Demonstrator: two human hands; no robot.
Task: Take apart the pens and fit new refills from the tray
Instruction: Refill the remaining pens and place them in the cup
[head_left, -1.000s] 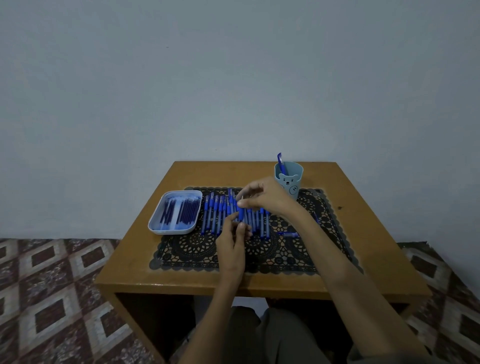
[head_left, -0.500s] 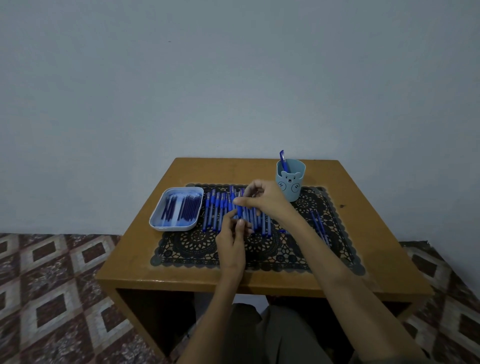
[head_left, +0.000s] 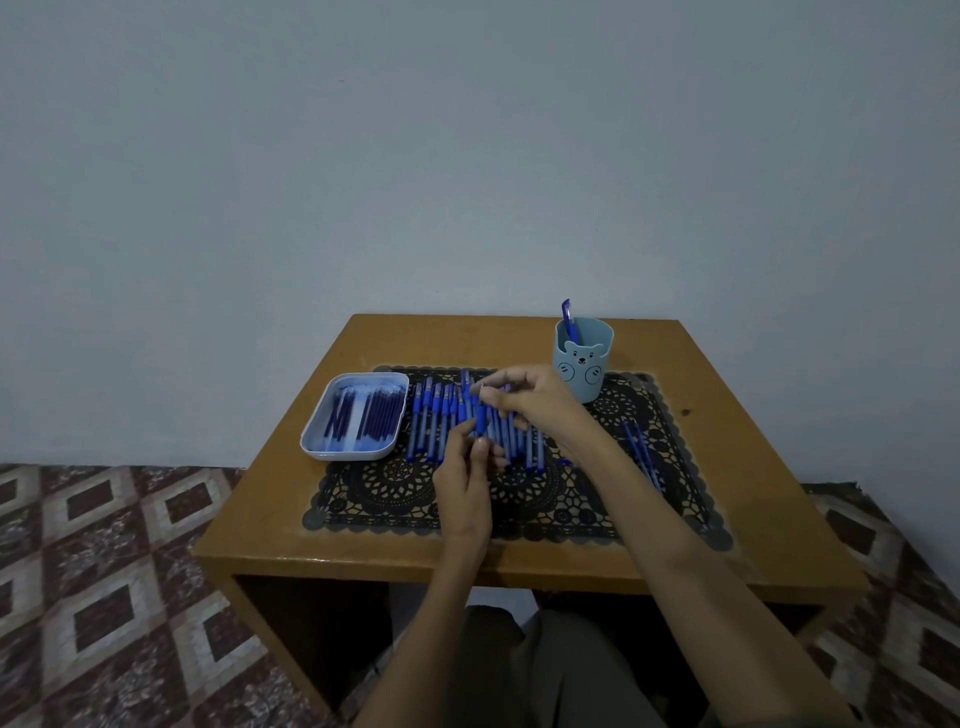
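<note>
Wooden worktop (head_left: 753, 519), lace mat (head_left: 395, 493). Left grip (head_left: 465, 467), right grip (head_left: 530, 397) both pinch one blue pen (head_left: 481, 422) above pen row (head_left: 434, 421). Refill tray (head_left: 311, 441) left of grips, well stocked. Bear cup (head_left: 584, 366) beyond right grip: one pen. Judged early stage.

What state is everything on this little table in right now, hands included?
Left hand: grips the held pen by its lower part.
Right hand: pinches its upper end.
Held pen: between both hands, over the row; whether apart yet, unclear.
Row of pens: lying side by side on the mat.
Tray: holds refills lying flat.
Cup: upright, a single pen standing in it.
</note>
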